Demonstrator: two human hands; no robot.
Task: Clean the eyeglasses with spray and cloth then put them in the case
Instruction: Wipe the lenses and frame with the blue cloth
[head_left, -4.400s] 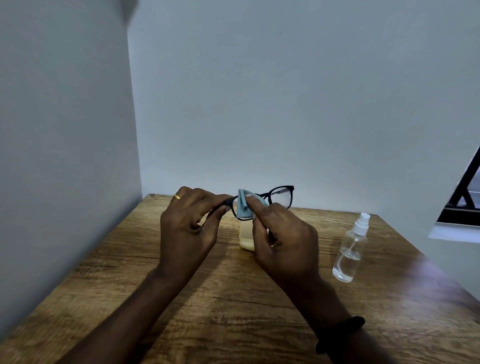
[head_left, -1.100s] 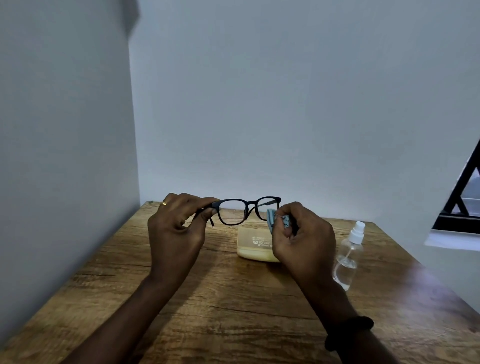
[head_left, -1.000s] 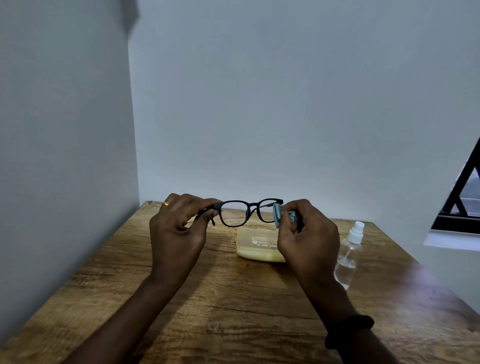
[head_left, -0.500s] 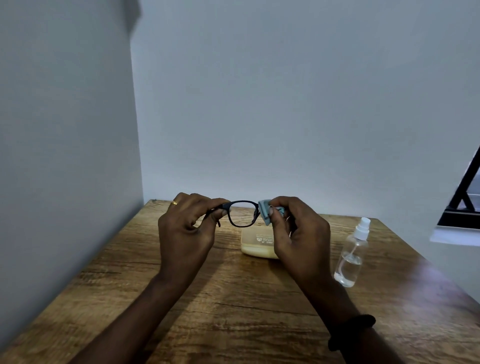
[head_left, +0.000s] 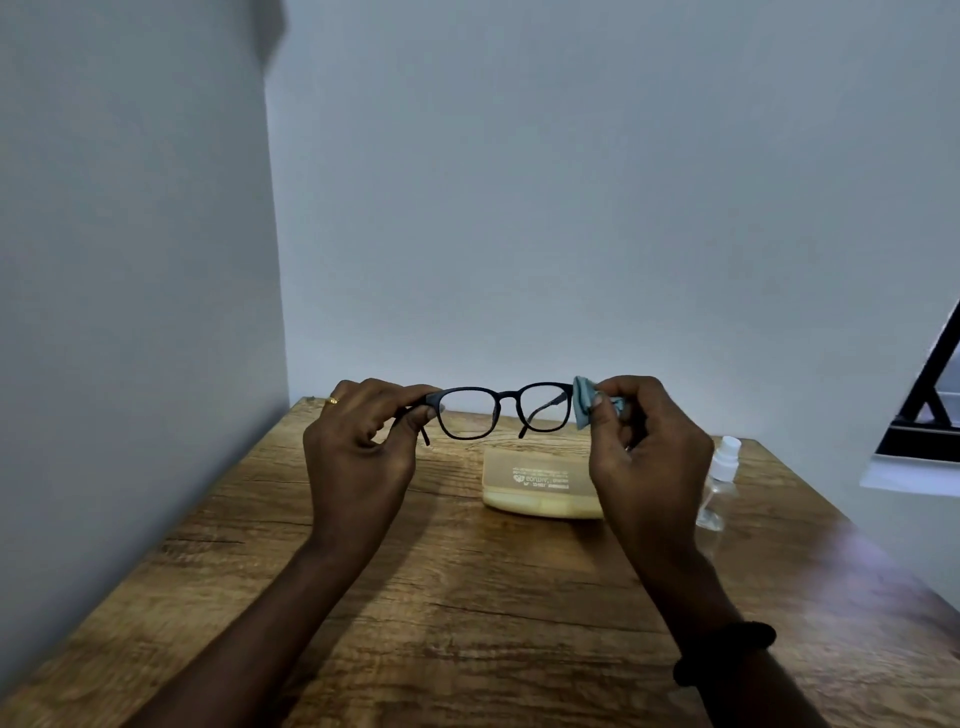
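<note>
Blue cloth (head_left: 582, 408) shifted outward — black rounded eyeglasses (head_left: 498, 402), woodgrain table (head_left: 467, 597)

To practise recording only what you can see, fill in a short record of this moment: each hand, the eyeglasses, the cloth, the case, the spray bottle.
Left hand: pinches the eyeglasses at their left end
Right hand: pinches the cloth onto the frame's right end
Eyeglasses: black frame, held in the air over the table, both lenses uncovered
Cloth: light blue, bunched
Case: beige, lying on the table, print facing up
Spray bottle: upright on the table, right of the case
Stage: eyeglasses not yet cased
</note>
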